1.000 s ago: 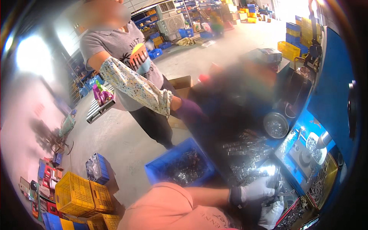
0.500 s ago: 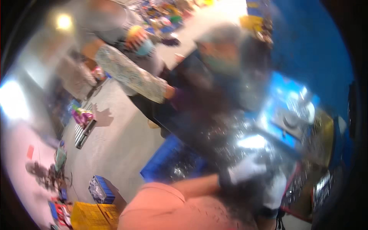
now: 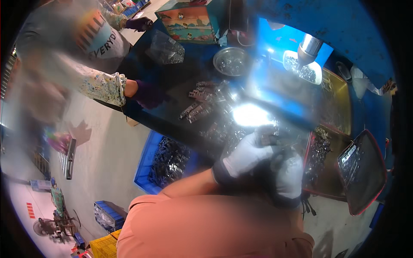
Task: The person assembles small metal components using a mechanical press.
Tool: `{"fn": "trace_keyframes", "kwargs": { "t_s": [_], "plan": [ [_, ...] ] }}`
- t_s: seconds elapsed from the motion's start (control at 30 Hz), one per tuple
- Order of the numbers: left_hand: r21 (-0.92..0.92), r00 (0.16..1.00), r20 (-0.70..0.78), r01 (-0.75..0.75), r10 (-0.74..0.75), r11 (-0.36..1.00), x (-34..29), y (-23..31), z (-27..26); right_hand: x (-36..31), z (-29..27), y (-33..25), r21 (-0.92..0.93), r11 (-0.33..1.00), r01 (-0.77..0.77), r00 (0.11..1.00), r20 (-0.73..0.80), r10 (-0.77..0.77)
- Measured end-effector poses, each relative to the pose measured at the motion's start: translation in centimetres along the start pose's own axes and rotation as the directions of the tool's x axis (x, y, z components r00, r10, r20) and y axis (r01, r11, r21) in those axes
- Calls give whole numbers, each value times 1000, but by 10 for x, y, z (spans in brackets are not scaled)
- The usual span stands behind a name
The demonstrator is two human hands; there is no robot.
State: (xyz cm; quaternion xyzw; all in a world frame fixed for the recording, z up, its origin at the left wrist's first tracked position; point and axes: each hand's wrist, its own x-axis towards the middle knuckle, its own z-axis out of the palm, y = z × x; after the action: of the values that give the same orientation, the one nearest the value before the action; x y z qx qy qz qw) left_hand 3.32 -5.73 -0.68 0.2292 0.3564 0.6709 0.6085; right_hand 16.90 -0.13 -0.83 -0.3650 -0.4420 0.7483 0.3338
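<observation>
Small metal parts (image 3: 221, 131) lie scattered over a dark tabletop (image 3: 176, 91), at about 10 o'clock from the white-gloved left hand (image 3: 247, 155) and close beside it. That hand's fingers curl inward toward 2 o'clock; blur hides whether they grip anything. The gloved right hand (image 3: 289, 175) sits at its 4 o'clock, fingers bent, and its hold cannot be told either.

A bright glare falls on the table at 12 o'clock from the left hand. At 10 o'clock, a co-worker's purple-gloved hand (image 3: 148, 94) rests over the table; grey floor (image 3: 116, 146) stretches below its edge.

A blue bin (image 3: 144, 157) full of dark metal pieces stands at 9 o'clock from the left hand. A round metal pan (image 3: 215, 60) with shiny pieces sits at 12. From the right hand, a red-rimmed tray (image 3: 333, 176) at 2 o'clock contains metal bits.
</observation>
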Motion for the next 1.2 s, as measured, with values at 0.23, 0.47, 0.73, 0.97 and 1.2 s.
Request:
{"fn": "trace_keyframes", "kwargs": {
  "t_s": [0.23, 0.47, 0.73, 0.97, 1.2],
  "plan": [
    [-27, 999, 2, -49, 49, 998, 1, 4, -7, 3, 12, -12, -136, 991, 10, 1000, -14, -12],
    [76, 1000, 4, 28, -28, 997, -6, 23, -9, 0, 1, -3, -261, 962, 77, 994, 97, -53],
    [41, 1000, -15, -21, 21, 999, -11, 20, -23, -6, -4, -6, -530, 810, 250, 968, 149, -201],
    [271, 903, -427, 79, 46, 959, -16, 75, -104, -11, -13, -11, -540, 759, 365, 931, 210, -298],
    [110, 892, -427, 217, -151, 970, -17, 79, -107, -19, -24, -12, -574, 781, 247, 968, 104, -229]
  ]
}}
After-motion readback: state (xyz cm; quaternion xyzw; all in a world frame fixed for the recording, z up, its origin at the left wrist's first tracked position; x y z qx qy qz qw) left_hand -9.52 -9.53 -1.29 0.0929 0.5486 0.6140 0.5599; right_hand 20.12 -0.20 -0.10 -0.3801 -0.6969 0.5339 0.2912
